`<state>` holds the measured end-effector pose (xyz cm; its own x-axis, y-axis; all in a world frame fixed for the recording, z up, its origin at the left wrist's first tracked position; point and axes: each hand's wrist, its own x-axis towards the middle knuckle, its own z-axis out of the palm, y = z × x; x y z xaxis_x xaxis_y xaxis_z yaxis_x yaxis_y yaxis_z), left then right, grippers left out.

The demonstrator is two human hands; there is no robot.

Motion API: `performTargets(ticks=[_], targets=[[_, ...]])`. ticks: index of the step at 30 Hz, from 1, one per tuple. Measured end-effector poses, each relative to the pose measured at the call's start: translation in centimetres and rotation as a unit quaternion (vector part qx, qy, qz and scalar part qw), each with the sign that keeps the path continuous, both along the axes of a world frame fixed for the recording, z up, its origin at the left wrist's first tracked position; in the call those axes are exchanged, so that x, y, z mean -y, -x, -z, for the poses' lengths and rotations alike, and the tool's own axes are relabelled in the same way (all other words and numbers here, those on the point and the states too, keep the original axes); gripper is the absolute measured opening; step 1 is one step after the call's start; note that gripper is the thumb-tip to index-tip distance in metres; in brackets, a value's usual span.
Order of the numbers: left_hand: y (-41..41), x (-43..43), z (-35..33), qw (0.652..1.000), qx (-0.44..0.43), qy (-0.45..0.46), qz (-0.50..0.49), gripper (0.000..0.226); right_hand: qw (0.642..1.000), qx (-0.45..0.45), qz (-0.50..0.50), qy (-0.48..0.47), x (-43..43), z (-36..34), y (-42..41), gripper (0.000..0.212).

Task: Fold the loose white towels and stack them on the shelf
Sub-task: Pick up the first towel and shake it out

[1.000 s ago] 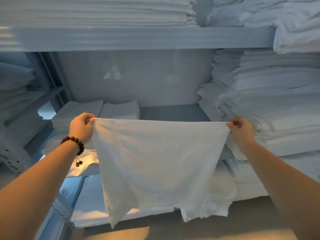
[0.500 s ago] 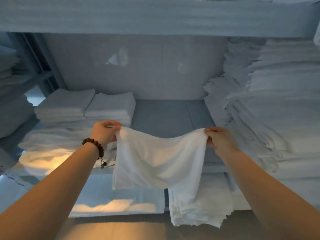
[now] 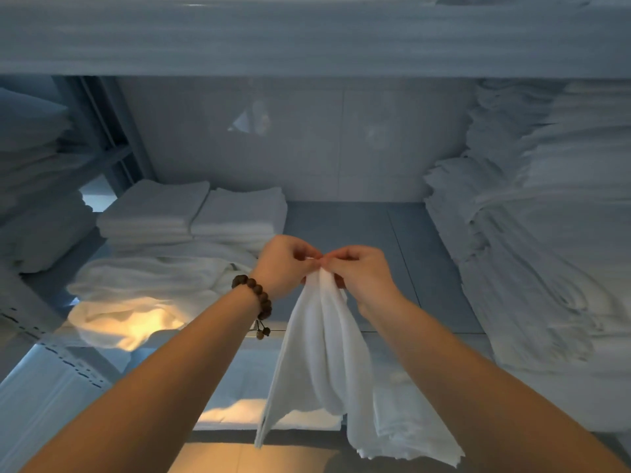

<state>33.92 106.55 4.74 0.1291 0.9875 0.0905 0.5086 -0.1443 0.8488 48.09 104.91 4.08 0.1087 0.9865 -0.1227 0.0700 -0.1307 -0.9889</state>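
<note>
The towel (image 3: 321, 353) is held hanging, doubled, before the shelf (image 3: 345, 230). Its top corners are pinched together by the curled fingers of the left hand (image 3: 285, 264) and right hand (image 3: 358, 271), which touch. A bracelet (image 3: 254, 291) is worn on the left wrist. Farther left, a loose pile (image 3: 143, 295) is seen, with folded stacks (image 3: 191, 213) behind it.

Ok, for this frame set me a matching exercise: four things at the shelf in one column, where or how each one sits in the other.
Things:
1 hanging towel
2 folded stacks
3 crumpled heap
4 bead bracelet

Places or states:
A on the left wrist
B pinched at its top by left hand and right hand
C back left of the shelf, squared up
D front left of the shelf, partly in warm light

Pairs: 1-B, 2-C, 3-D, 4-A
</note>
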Motion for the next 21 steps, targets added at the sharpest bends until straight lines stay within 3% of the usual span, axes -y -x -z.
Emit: performTargets(ticks=[6,10,12,14,17,21], targets=[[1.3,0.4,-0.8,0.995,-0.084,-0.025,0.05,0.027,0.995,-0.029,-0.054,0.079,-0.6,-2.2,1.0,0.015],[2.6,0.0,-1.7,0.991,-0.111,-0.041,0.068,0.017,0.989,-0.054,-0.113,0.083,-1.2,-3.2,0.2,0.017],[3.5,-0.2,-2.6,0.988,-0.12,-0.052,0.078,0.014,0.993,0.006,-0.111,0.049,-1.9,-2.9,-1.0,0.019],[4.6,-0.3,-3.6,0.985,-0.132,-0.067,0.089,0.013,0.985,0.125,-0.12,0.0,-2.8,-2.0,-2.6,0.02],[5.9,-0.7,-5.1,0.981,-0.133,-0.088,0.111,0.012,0.934,0.29,-0.205,-0.038,-3.8,0.5,-4.7,0.029],[7.3,-1.1,-6.6,0.978,-0.134,-0.106,0.118,0.013,0.889,0.357,-0.288,-0.014,-4.3,4.4,-5.5,0.053]])
